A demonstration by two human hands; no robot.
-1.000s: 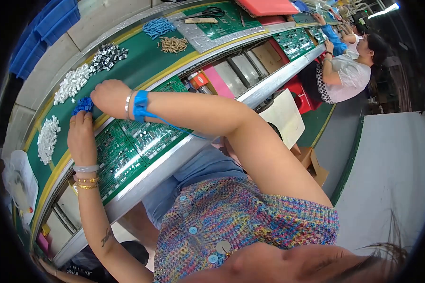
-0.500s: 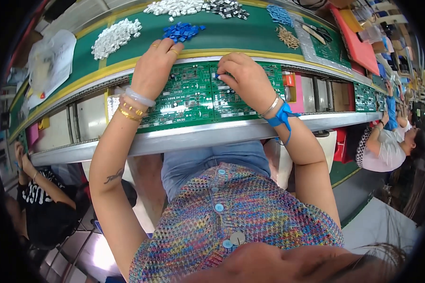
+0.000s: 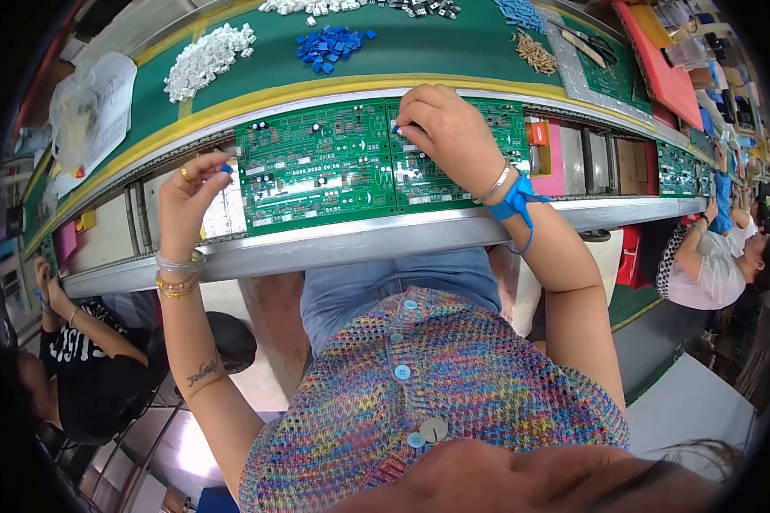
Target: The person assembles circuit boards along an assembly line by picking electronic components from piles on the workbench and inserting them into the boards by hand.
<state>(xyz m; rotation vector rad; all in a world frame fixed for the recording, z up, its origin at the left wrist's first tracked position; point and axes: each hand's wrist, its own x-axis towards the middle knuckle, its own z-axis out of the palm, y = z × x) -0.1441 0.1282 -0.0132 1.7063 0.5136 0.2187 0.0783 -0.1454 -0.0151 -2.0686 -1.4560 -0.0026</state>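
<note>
Two green circuit boards lie side by side on the rail line in front of me, the left board (image 3: 364,137) and the right board (image 3: 509,137). My left hand (image 3: 184,201) hovers by the left board's left edge. Its thumb and fingertips pinch a small blue component (image 3: 226,169). Over the right board's upper left part, my right hand (image 3: 453,132) is closed, with a second blue part (image 3: 396,129) at its fingertips; whether that touches the board cannot be told. A heap of blue components (image 3: 329,48) lies beyond the boards on the green bench.
White components (image 3: 210,61) are heaped at the far left, and brown parts (image 3: 536,53) and blue sticks (image 3: 519,14) at the far right. Cutters (image 3: 592,44) rest near a red panel (image 3: 657,64). The metal rail (image 3: 316,244) runs before me. Co-workers sit at both sides.
My left hand has left the blue heap and come down to the left, now with a blue component in its fingertips. My right hand remains at nearly the same spot over the right board.
</note>
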